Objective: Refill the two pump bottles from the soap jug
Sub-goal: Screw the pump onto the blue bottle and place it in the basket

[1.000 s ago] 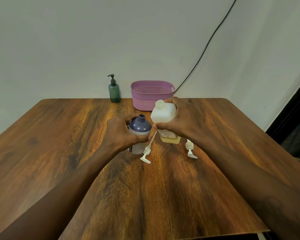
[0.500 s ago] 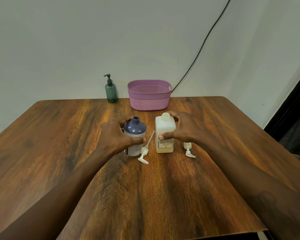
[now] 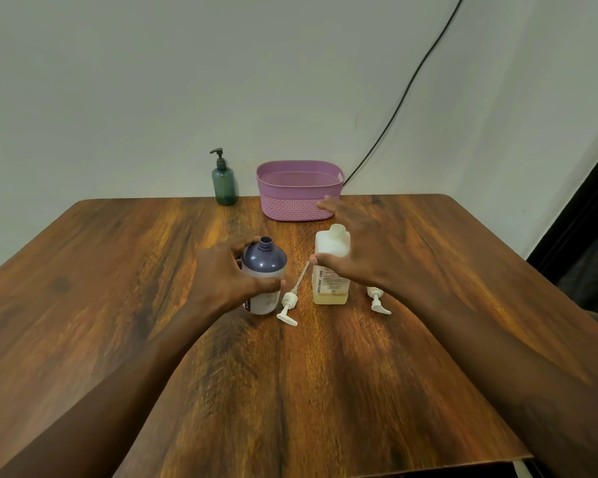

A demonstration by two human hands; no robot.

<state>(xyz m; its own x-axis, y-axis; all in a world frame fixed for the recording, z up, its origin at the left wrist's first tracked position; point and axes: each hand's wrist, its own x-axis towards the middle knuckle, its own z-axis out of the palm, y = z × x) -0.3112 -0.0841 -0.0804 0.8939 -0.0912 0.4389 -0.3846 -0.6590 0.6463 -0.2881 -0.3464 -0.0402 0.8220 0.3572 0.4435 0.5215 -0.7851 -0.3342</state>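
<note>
A round bottle with a dark purple shoulder stands uncapped at the table's middle, and my left hand grips its left side. To its right the white soap jug stands upright and uncapped, with a little yellow liquid at the bottom. My right hand hovers just right of the jug with fingers spread, off it. One white pump head with its tube lies between the two containers. A second pump head lies right of the jug. A green pump bottle stands capped at the far edge.
A purple woven basket sits at the back of the wooden table, just behind my right hand. A black cable runs down the wall behind it. The table's right edge borders a dark gap.
The jug went from tilted over the purple bottle to upright on the table, and my right hand has let go of it and opened. My left hand stays on the bottle.
</note>
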